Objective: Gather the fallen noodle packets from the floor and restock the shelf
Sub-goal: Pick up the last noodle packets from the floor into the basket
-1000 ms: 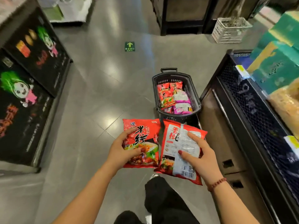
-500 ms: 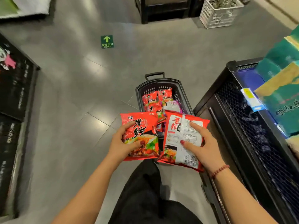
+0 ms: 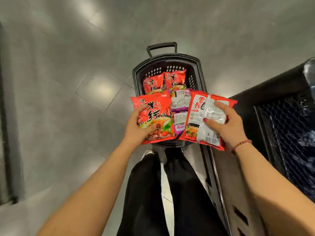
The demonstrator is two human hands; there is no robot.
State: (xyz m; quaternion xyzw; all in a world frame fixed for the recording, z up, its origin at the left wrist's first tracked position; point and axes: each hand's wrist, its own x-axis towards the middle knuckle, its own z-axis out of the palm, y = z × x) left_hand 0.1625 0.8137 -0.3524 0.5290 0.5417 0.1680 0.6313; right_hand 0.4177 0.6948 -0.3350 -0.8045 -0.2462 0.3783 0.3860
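- Closest in, at the bottom edge: black trousers (image 3: 187,193) seen from above, with the toe of a pale shoe (image 3: 148,153) on the floor (image 3: 68,82).
- From the lower corners, two bare forearms reaching forward; round the right wrist, a red bead bracelet (image 3: 240,144).
- Left hand (image 3: 138,128): fingers curled round the left edge of a red noodle packet (image 3: 158,108), thumb laid across its printed front, packet face up.
- Right hand (image 3: 226,126): gripping a second red packet (image 3: 197,116) with the back side up, silver label panel and barcode showing; thumb and forefinger on the panel, remaining fingers hidden behind.
- Both packets side by side with a narrow gap between, covering the near end of a black plastic basket (image 3: 201,79) on the floor.
- Inside the basket: two more red packets (image 3: 163,81) upright against the far wall, purple-and-white packets (image 3: 180,106) lying nearer.
- Beyond the far rim, a black pull handle (image 3: 162,46).
- Underfoot and all around: grey polished tile with thin joints and soft patches of ceiling glare; left of the basket, one smaller square panel (image 3: 100,90) set at an angle.
- Just beside the basket on the right: a dark shelf unit (image 3: 281,125) with a wire-mesh front, blurred.
- Along the far left edge: a dark upright fixture (image 3: 6,116), too blurred to make out.
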